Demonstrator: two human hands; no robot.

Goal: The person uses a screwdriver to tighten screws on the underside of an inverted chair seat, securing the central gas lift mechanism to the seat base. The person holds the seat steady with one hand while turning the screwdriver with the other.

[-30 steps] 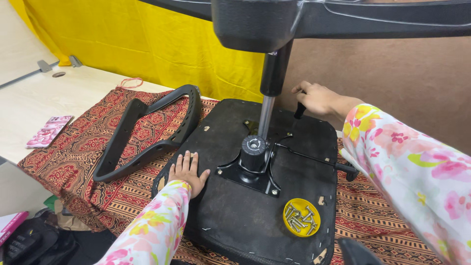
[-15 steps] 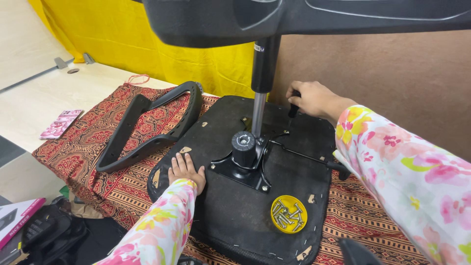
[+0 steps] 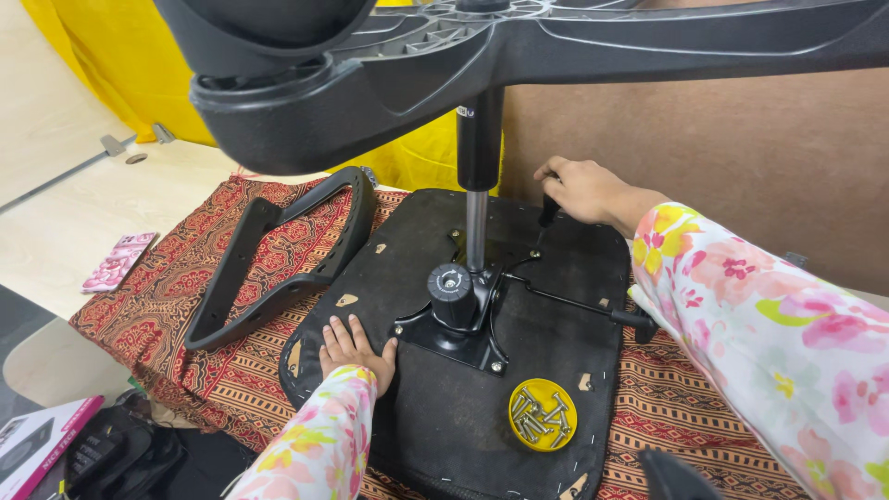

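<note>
Our right fingers are curled tight around a short black tool handle at 1 o'clock of the upturned black fabric-covered chair seat, its tip pressed down towards the seat's far edge. Our left hand lies flat and open on the seat at 8 o'clock of the black metal tilt mechanism, gripping nothing, only steadying the pan.

Since a second ago the view has dropped nearer: the black plastic star base now fills the top of the frame, on its chrome gas-lift column. Both hands have kept their places, so we judge the fastening at that far corner is still under way, not finished.

A round yellow lid holding silver bolts sits on the seat at 5 o'clock of the mechanism. A black curved plastic armrest lies at 10 o'clock on the red patterned cloth.
</note>
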